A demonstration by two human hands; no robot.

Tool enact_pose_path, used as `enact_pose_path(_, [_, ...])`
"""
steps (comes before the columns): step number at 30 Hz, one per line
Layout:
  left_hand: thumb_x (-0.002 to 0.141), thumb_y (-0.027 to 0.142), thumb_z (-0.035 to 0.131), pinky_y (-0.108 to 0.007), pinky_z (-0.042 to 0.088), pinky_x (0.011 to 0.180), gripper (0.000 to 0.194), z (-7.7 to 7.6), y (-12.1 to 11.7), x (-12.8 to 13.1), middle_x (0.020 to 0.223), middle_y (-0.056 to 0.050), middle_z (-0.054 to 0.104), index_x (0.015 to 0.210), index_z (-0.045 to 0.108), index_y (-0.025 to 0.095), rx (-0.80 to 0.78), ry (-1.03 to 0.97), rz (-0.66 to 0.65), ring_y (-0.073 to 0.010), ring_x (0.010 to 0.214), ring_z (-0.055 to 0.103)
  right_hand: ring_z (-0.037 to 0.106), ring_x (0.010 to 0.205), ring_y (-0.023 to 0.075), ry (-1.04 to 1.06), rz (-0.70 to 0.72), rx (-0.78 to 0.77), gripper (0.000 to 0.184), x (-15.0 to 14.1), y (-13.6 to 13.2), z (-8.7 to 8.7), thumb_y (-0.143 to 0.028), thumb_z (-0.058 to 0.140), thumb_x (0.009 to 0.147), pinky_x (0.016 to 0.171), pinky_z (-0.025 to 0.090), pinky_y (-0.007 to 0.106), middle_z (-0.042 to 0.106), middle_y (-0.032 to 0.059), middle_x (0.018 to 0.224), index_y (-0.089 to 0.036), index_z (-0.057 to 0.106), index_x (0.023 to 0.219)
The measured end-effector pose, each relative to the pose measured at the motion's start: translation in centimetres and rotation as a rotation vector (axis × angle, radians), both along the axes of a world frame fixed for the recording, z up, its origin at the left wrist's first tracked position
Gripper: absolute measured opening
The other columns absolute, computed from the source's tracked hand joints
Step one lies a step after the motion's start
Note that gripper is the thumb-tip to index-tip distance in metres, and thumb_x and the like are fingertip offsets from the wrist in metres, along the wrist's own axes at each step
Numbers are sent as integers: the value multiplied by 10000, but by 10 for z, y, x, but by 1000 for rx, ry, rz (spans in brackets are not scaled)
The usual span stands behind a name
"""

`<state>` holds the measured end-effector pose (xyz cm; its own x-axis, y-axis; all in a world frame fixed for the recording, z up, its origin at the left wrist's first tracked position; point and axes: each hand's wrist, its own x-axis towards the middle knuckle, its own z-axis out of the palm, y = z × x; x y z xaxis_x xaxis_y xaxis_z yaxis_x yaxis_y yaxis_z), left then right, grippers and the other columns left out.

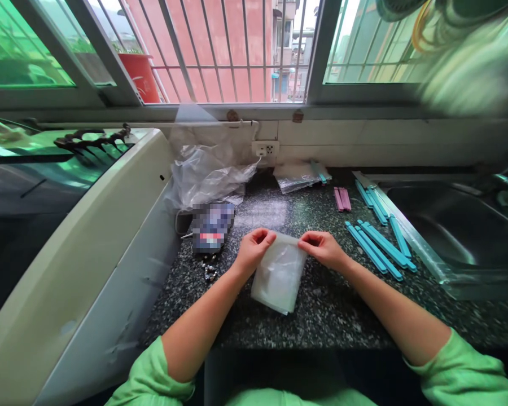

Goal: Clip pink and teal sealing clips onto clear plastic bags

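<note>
Between my hands a clear plastic bag [278, 276], folded or stacked flat, hangs over the dark speckled counter [322, 321]. My left hand [256, 248] pinches its upper left corner between thumb and fingers. The upper right corner is pinched by my right hand [322, 248]. To the right of that hand lie several blue plastic sealing clips [375, 245], and behind them a small group of pink clips [342, 199]. Left of my left hand is a phone [213, 228], its screen blurred out, with a beaded strap [209, 270] beside it.
A heap of clear plastic bags [207, 169] sits at the back left, near a wall socket [266, 149]. More flat bags [298, 176] lie against the wall with a blue clip on them. A metal sink [449, 225] is at the right, a gas stove [97, 169] at the left.
</note>
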<state>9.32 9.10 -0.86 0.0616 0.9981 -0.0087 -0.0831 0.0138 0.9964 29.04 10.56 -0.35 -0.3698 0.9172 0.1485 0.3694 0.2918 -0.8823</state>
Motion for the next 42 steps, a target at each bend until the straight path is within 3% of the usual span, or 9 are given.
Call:
enact_pose_path(4, [534, 449, 708, -210, 338, 514, 392, -3, 1, -2, 588, 7, 575, 705, 627, 106, -187, 69, -221, -101, 530, 470, 475, 546, 97, 14, -53, 46, 233, 3, 0, -2, -358, 548, 731, 517, 387, 215, 550, -10, 581, -151, 562, 626])
enact_pose_path(10, [521, 427, 700, -208, 304, 492, 371, -11, 2, 1, 556, 13, 550, 680, 605, 106, -210, 93, -172, -90, 495, 434, 565, 618, 132, -213, -52, 88, 237, 20, 11, -3, -359, 530, 755, 583, 440, 239, 647, 31, 686, -145, 632, 749])
enact_pose_path(12, [523, 443, 697, -203, 292, 486, 374, -12, 2, 1, 544, 21, 529, 657, 587, 112, -190, 85, -140, -85, 496, 420, 605, 703, 158, -383, -216, 154, 233, 44, 21, 7, -347, 530, 766, 650, 453, 260, 680, 55, 776, -157, 652, 821])
enact_pose_path(14, [527, 467, 692, -197, 282, 482, 389, -10, 2, 1, 536, 30, 509, 648, 572, 117, -172, 70, -109, -79, 496, 406, 621, 794, 201, -690, -514, 211, 230, 77, 31, 20, -320, 513, 782, 689, 446, 295, 688, 87, 880, -173, 666, 868])
enact_pose_path(17, [531, 491, 686, -193, 279, 482, 414, -8, 3, 0, 536, 34, 499, 663, 571, 115, -163, 47, -87, -74, 497, 393, 623, 878, 273, -1089, -809, -7, 286, 129, 35, 39, -299, 472, 811, 676, 441, 338, 668, 166, 957, -139, 668, 944])
enact_pose_path(19, [521, 494, 691, -193, 282, 483, 422, -7, 3, 0, 539, 32, 505, 665, 575, 114, -164, 43, -84, -76, 500, 395, 620, 902, 303, -1203, -869, -186, 333, 155, 30, 45, -327, 458, 822, 668, 440, 356, 657, 201, 980, -118, 665, 979])
enact_pose_path(23, [509, 476, 698, -194, 299, 484, 415, -7, 4, -1, 565, 26, 522, 681, 582, 117, -166, 48, -94, -84, 516, 413, 601, 951, 346, -1271, -864, -353, 418, 178, 12, 40, -390, 451, 823, 674, 438, 379, 634, 238, 1032, -82, 660, 1012])
enact_pose_path(28, [517, 499, 692, -190, 301, 476, 435, -7, 4, -2, 572, 27, 510, 693, 573, 121, -153, 60, -85, -82, 517, 411, 605, 942, 352, -1264, -854, -401, 516, 177, 0, 28, -520, 449, 800, 653, 449, 379, 637, 237, 1024, -93, 666, 994])
enact_pose_path(42, [537, 578, 654, -200, 286, 483, 484, -7, 6, -4, 540, 38, 486, 669, 543, 127, -185, 16, -113, -75, 487, 399, 615, 935, 348, -1294, -875, -253, 452, 161, 6, 33, -414, 414, 843, 652, 442, 370, 646, 244, 980, -70, 639, 1031])
